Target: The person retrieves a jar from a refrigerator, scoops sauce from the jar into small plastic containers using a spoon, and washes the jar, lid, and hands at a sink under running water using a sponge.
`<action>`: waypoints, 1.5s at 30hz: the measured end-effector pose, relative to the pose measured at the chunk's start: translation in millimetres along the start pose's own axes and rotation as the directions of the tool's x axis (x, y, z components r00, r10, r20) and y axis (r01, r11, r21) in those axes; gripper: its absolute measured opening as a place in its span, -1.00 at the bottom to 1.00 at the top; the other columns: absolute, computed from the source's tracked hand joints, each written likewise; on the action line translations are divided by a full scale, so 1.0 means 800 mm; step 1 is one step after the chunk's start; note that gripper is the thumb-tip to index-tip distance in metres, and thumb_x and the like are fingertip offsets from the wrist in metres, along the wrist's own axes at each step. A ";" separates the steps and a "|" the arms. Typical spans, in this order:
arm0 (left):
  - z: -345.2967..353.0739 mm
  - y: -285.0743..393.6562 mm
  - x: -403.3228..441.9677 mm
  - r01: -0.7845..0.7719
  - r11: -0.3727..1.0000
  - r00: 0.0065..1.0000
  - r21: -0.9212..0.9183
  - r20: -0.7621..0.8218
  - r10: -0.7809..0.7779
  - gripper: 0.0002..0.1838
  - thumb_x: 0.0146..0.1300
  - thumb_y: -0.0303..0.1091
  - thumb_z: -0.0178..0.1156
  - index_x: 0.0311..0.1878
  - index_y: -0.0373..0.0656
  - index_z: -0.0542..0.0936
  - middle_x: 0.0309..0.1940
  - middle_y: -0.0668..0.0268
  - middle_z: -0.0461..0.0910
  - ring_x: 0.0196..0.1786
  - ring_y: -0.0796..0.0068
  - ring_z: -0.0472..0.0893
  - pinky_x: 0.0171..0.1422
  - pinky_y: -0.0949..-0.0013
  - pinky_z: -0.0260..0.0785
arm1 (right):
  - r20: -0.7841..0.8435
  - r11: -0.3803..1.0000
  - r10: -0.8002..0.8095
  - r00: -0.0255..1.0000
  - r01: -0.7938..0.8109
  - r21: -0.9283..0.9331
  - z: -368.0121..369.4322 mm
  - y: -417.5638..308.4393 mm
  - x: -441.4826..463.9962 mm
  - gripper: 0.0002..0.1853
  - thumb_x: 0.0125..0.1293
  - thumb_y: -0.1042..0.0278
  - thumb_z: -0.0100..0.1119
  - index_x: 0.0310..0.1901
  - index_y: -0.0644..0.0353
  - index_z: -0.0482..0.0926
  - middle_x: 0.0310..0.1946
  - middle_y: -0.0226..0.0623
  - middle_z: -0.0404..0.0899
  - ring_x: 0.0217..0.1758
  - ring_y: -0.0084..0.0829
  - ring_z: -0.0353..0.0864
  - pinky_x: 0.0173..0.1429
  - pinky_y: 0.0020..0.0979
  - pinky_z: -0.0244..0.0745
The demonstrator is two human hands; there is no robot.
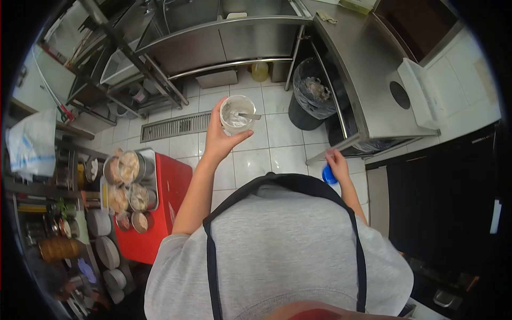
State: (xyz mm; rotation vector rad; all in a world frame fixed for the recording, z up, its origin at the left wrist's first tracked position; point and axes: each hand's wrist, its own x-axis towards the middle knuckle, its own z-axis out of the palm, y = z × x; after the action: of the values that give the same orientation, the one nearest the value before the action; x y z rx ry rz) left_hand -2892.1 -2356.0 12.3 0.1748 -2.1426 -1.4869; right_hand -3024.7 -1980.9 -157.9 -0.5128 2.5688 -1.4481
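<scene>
My left hand [220, 137] is wrapped round a whitish plastic tub [238, 127], held up over the tiled floor. The tub has no lid on, and a metal spoon or similar utensil [249, 116] rests in it with its handle over the rim. Whitish residue shows inside, too unclear to name. Down at my right side, my right hand [338, 162] is closed on a round blue lid [329, 174], which hangs just below the fingers.
A bin with a black liner [309, 96] stands ahead to the right, beside a steel counter [368, 80]. On my left, a red box [173, 186] bears several metal pots of food. A sink unit [213, 42] spans the far side, and a drain grate [176, 126] crosses the floor.
</scene>
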 end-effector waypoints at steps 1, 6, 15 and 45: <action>0.002 -0.010 0.026 -0.007 1.000 1.000 0.011 0.005 0.007 -0.02 -0.25 -0.30 0.51 0.28 -0.19 0.17 0.14 0.17 0.32 0.19 0.29 0.39 0.28 0.30 0.24 | 0.097 0.989 0.082 0.992 -0.094 0.118 0.017 -0.056 0.058 -0.64 0.19 0.34 0.21 0.05 0.08 0.47 -0.51 -0.41 0.49 -0.44 -0.60 0.46 -0.28 -0.54 0.40; -0.003 -0.067 0.149 0.122 0.992 0.992 0.038 0.004 -0.122 -0.01 -0.27 -0.35 0.53 0.27 -0.23 0.17 0.11 0.18 0.36 0.19 0.34 0.38 0.28 0.32 0.22 | 0.354 0.848 -0.520 0.777 0.518 0.108 0.074 -0.332 0.254 -0.45 0.10 0.18 0.27 0.18 -0.15 0.40 -0.35 -0.34 0.44 -0.34 -0.35 0.48 -0.28 -0.36 0.44; -0.036 -0.194 0.393 0.056 0.974 0.987 0.221 0.135 -0.087 -0.02 -0.30 -0.36 0.53 0.27 -0.21 0.22 0.10 0.18 0.39 0.19 0.32 0.38 0.26 0.30 0.24 | 0.371 0.609 -0.751 0.546 0.790 0.070 0.187 -0.352 0.519 -0.81 0.16 0.21 0.20 -0.22 0.04 0.55 -0.33 -0.39 0.46 -0.37 -0.28 0.53 -0.29 -0.31 0.45; -0.006 -0.427 0.908 0.400 0.911 0.903 -0.103 -0.126 -0.411 0.15 -0.21 -0.48 0.46 0.39 -0.17 -0.13 0.17 0.04 0.28 0.22 0.24 0.34 0.32 0.26 0.18 | 0.261 0.498 -0.144 0.954 0.298 -0.814 0.335 -0.356 1.543 -0.26 0.17 0.22 0.12 0.33 0.26 0.04 0.38 -0.07 -0.01 0.22 -0.10 0.39 0.21 -0.21 0.37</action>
State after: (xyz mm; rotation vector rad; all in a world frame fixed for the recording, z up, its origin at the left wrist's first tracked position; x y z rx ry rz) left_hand -3574.0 -2775.3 -46.3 0.7198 -2.0089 -1.7176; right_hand -4032.5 -2780.5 -8.7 -1.0496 2.9881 0.0080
